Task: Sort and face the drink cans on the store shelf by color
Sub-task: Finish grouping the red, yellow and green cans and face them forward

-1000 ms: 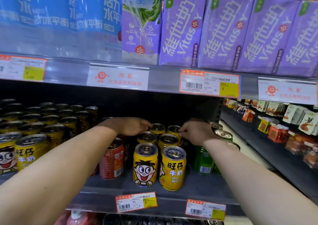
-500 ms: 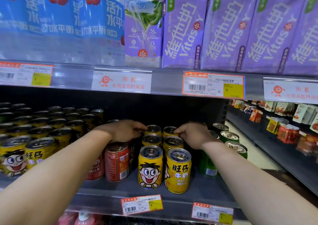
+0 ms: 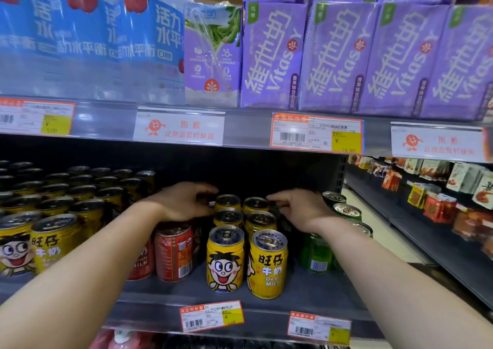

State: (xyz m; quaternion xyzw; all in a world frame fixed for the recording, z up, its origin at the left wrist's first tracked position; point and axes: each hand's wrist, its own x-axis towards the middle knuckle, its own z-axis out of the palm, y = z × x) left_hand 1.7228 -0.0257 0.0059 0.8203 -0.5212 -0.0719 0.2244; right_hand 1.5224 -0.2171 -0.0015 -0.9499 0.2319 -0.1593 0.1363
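Note:
Two rows of yellow cans run back from the shelf front; the front pair are the face can [image 3: 225, 258] and the text can [image 3: 268, 263]. Left of them stand red cans [image 3: 174, 252], right of them green cans [image 3: 316, 255]. My left hand [image 3: 184, 201] reaches over the red cans, its fingers curled round a dark can top at the back. My right hand [image 3: 298, 207] hovers above the green row, thumb and fingers curled toward the rear yellow can [image 3: 256, 204]. What lies under its fingers is hidden.
A big block of yellow cans [image 3: 53, 242] fills the shelf's left part. The grey shelf [image 3: 293, 298] carries price tags on its front lip. The upper shelf holds purple cartons [image 3: 274, 55] and blue packs [image 3: 80, 41]. Snack shelves [image 3: 426, 215] run along the right.
The view has drifted so the cans sit further left. Both hands stay at the back of the rows; my right hand has edged slightly right of the rear yellow can.

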